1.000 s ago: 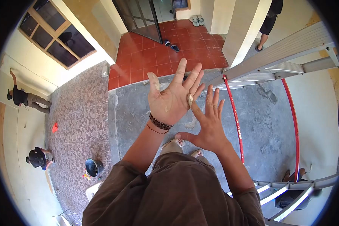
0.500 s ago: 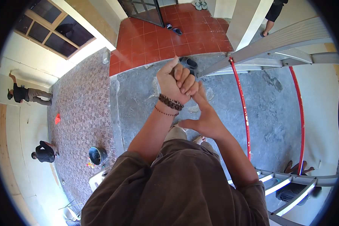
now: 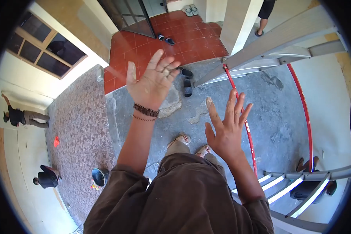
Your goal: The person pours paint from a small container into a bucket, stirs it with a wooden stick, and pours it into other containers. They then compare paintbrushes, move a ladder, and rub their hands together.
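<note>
My left hand (image 3: 151,84) is raised above the edge of the red tiles (image 3: 136,50), palm showing and fingers spread, holding nothing. Dark braided bracelets (image 3: 146,110) circle its wrist. To its right and a little lower, my right hand (image 3: 227,130) hangs over the grey concrete floor (image 3: 273,117), its back showing and its fingers apart, with nothing in it. Nearest to the right hand is a red pole (image 3: 249,136) of the metal ladder frame. The two hands are apart from each other.
An aluminium ladder (image 3: 273,41) rises at the right, with more rungs (image 3: 288,190) at the lower right. Dark sandals (image 3: 187,88) lie ahead. A black bucket (image 3: 100,177) stands on the patterned tiles. Two people (image 3: 16,116) work along the left wall; others are at the right.
My hands, earlier together with the left fingers curled, have separated and opened. The left moved up and left, the right moved right. The view has shifted slightly.
</note>
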Motion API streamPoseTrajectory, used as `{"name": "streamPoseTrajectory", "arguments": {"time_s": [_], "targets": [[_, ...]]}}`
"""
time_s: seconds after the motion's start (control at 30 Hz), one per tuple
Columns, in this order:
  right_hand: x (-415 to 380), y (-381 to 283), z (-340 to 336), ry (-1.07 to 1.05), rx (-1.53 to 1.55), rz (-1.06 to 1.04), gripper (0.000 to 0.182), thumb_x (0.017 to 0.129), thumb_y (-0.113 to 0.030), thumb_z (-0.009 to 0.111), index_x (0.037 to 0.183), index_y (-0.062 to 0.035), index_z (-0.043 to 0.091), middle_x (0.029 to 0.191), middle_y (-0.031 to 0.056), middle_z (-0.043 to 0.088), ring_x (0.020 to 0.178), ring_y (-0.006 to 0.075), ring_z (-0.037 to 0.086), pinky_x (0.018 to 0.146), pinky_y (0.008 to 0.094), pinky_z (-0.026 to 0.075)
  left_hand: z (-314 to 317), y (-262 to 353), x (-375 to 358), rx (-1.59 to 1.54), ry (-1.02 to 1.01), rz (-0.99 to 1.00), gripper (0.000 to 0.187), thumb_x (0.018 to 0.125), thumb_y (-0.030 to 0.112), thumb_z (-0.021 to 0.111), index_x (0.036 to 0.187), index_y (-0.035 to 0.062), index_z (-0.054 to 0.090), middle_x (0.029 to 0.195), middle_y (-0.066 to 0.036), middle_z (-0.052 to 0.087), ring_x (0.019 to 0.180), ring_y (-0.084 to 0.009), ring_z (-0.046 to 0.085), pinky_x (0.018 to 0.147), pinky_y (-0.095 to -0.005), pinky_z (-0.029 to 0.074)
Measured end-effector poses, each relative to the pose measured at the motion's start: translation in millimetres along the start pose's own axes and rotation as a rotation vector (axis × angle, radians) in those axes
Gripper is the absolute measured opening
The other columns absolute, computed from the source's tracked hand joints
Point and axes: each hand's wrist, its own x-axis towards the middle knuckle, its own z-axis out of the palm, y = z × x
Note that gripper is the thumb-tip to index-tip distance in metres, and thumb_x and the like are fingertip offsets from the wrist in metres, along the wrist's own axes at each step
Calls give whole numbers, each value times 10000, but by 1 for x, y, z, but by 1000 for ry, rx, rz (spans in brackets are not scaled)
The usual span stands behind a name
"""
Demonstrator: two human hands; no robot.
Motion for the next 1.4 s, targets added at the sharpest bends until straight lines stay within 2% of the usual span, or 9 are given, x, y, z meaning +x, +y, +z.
{"name": "streamPoseTrajectory", "arguments": {"time_s": [0.07, 0.23, 0.5, 0.83, 1.2, 1.27, 1.33, 1.37, 1.4], "targets": [[6, 1, 1, -70, -70, -47, 688, 707, -150, 704, 1356, -124, 477, 1515, 321, 110, 1408, 514, 39, 1072, 683, 8, 16, -20, -5, -80, -151, -95, 804, 942, 595, 290, 1451, -26, 247, 1442, -278, 333, 1388, -382, 243, 1152, -470, 159], [16, -9, 5, -8, -64, -153, 577, 717, -60, 581, 1289, -119, 541, 1523, 195, 234, 1422, 403, 163, 1045, 736, 85, 40, -44, -14, -66, -173, -240, 817, 956, 595, 214, 1472, -35, 151, 1512, -290, 171, 1433, -379, 130, 1168, -483, 111], [20, -7, -5, 24, -32, -96, 537, 715, -50, 607, 1229, -206, 603, 1533, 223, 183, 1431, 436, 82, 1034, 751, 72, 60, -52, -28, -118, -294, -305, 886, 934, 658, 157, 1485, -25, 33, 1541, -272, 28, 1448, -362, 33, 1171, -476, 67], [16, 0, -17, 104, -93, -159, 512, 736, -41, 602, 1181, -292, 635, 1535, 193, 189, 1425, 438, 102, 1037, 746, 78, 66, -55, -39, -113, -300, -280, 873, 936, 655, 166, 1493, -2, 22, 1539, -278, 27, 1446, -381, 16, 1167, -492, 25], [22, -17, -26, -113, 287, -36, 805, 661, -104, 702, 1413, -158, 418, 1519, 254, 198, 1429, 422, 131, 1072, 688, 76, 70, -64, -49, 28, -299, -228, 921, 887, 732, 217, 1513, 100, -23, 1549, -257, -24, 1450, -366, 9, 1167, -485, 44], [12, -22, -42, -328, 374, -175, 787, 653, -134, 734, 1386, -112, 451, 1519, 265, 190, 1437, 391, 137, 1097, 648, 78, 50, -64, -32, -140, -338, -256, 828, 946, 626, 274, 1512, 89, -4, 1554, -241, -26, 1451, -351, 12, 1166, -488, 91], [-12, -7, -58, -213, 379, 8, 589, 699, -126, 741, 1256, -40, 571, 1428, 235, 388, 1391, 345, 296, 1132, 550, 125, 25, -72, -13, 270, -275, -91, 681, 1002, 437, 353, 1502, 55, 94, 1556, -228, 37, 1451, -344, 29, 1167, -489, 118], [-28, 9, -70, -147, 368, 152, 508, 718, -110, 738, 1202, -23, 611, 1370, 220, 483, 1359, 327, 374, 1135, 520, 160, 19, -76, -5, 411, -87, 17, 504, 1013, 285, 398, 1428, 14, 306, 1376, -235, 438, 1291, -325, 439, 1043, -426, 399], [-50, 25, -85, 90, 316, 319, 396, 754, -45, 697, 1146, -18, 640, 1188, 165, 636, 1212, 299, 547, 1096, 486, 284, 5, -75, 3, 404, -99, 3, 504, 1013, 285, 398, 1428, 14, 306, 1376, -235, 438, 1291, -325, 439, 1043, -426, 399]]}}
